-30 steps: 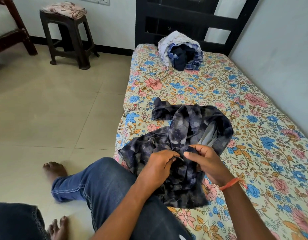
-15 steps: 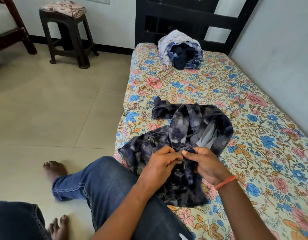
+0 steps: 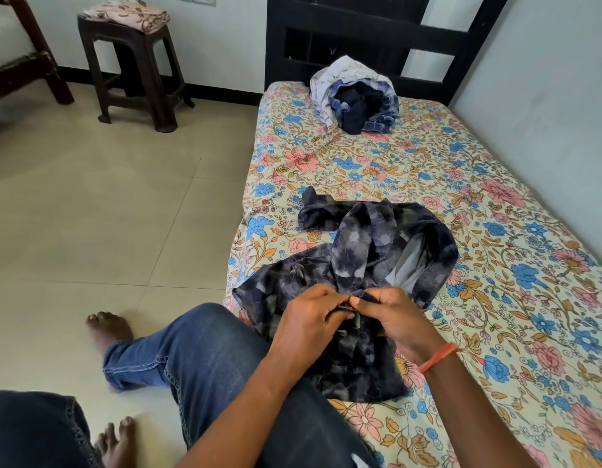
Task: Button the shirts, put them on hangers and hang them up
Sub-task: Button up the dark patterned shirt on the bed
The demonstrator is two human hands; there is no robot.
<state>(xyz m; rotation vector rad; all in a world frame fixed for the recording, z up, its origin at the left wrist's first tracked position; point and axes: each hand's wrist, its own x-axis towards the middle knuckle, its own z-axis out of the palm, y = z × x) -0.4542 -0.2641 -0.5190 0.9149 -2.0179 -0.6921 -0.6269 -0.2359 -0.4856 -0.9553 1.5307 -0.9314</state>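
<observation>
Both hands pinching the front edge of the dark floral shirt on the bed.

I see the fingers of my left hand curled and pinching the shirt's front edge, thumb tips meeting those of my right hand, which grips the same fold; whether a button is between them I cannot tell. An orange wrist thread sits on the right wrist. The dark floral shirt lies crumpled on the floral bedsheet, near edge, partly against my jeans-clad knee. A heap of other shirts rests at the headboard. A brown stool carrying a folded cloth stands on the tiled floor.
</observation>
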